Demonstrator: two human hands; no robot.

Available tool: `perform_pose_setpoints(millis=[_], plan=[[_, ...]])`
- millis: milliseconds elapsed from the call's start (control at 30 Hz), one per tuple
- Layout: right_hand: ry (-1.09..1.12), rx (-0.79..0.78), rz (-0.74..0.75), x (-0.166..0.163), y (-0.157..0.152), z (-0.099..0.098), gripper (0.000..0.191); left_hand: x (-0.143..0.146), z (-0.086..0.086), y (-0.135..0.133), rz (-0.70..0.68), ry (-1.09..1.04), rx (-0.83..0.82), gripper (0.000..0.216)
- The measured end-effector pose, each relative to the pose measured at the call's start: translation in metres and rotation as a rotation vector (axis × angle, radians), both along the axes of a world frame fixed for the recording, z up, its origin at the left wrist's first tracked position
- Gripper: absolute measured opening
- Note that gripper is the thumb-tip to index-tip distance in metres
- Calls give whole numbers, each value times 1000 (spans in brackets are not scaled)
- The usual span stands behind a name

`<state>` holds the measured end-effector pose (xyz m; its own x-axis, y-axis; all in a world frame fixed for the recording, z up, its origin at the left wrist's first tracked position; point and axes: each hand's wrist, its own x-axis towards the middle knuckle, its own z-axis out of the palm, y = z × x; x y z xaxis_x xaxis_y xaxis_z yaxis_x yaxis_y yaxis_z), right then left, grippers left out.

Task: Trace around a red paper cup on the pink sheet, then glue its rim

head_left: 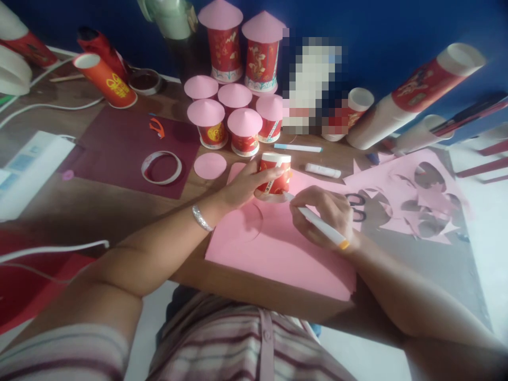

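The red cup [275, 185] stands upright on the pink paper [293, 259], its long axis near vertical, white end up. The left hand [250, 185] is curled around it, thumb across the front. The right hand [327, 211] pinches a white pen [323, 226] slanting forward and leftward, tip at the cup's base; contact is hard to tell. Cone-topped cups [245, 124] stand beyond.
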<state>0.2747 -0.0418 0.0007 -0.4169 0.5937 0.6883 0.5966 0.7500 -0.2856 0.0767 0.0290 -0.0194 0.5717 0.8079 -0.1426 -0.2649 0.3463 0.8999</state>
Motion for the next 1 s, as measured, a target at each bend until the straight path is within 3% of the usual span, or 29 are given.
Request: perform_pose_setpoints(millis=[467, 1000], plan=[[-12, 24, -19, 3, 3, -1, 17, -1, 0, -1, 28, -22, -52, 36], [-18, 2, 11, -1, -3, 1, 18, -1, 1, -1, 56, -6, 22, 30]])
